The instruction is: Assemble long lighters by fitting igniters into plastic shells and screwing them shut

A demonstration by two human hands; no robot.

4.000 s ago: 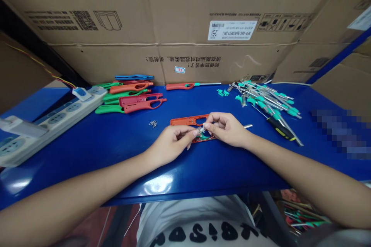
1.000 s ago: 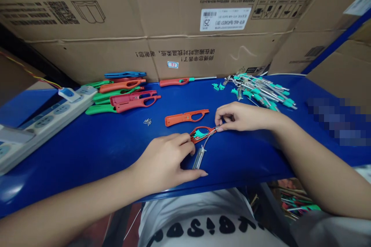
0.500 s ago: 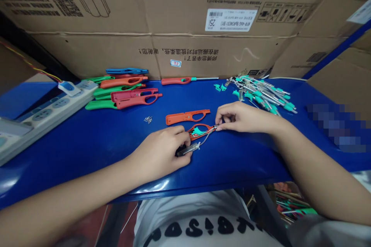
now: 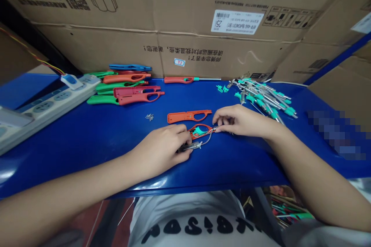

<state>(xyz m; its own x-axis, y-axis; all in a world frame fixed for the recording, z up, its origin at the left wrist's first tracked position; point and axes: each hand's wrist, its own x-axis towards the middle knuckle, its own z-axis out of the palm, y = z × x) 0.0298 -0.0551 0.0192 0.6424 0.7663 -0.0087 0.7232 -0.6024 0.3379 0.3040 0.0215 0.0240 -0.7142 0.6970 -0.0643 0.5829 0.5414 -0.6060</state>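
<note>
An orange lighter shell half (image 4: pixel 206 126) lies open side up on the table, a teal trigger (image 4: pixel 199 131) and thin wires inside it. My left hand (image 4: pixel 164 142) is closed around the shell's handle end, and a clear fuel tank (image 4: pixel 193 146) sits in the same fingers. A grey tube (image 4: pixel 209 139) curves from the tank to the shell's front tip. There, my right hand (image 4: pixel 240 121) pinches the lighter's metal tube, mostly hidden by the fingers. The matching orange shell half (image 4: pixel 181 117) rests just behind. Small screws (image 4: pixel 149 117) lie left of it.
Coloured shell halves (image 4: pixel 136 98) are stacked at the back left beside a power strip (image 4: pixel 46 104). A red lighter with its metal tube (image 4: pixel 178 80) lies by the cardboard wall (image 4: pixel 185 19). Lighter inner assemblies with teal triggers (image 4: pixel 261 98) are heaped at the back right, near loose teal pieces (image 4: pixel 222 88).
The camera view has shifted slightly. My right index finger has lifted and straightened a little above the shell's tip. My left hand keeps the same hold.
</note>
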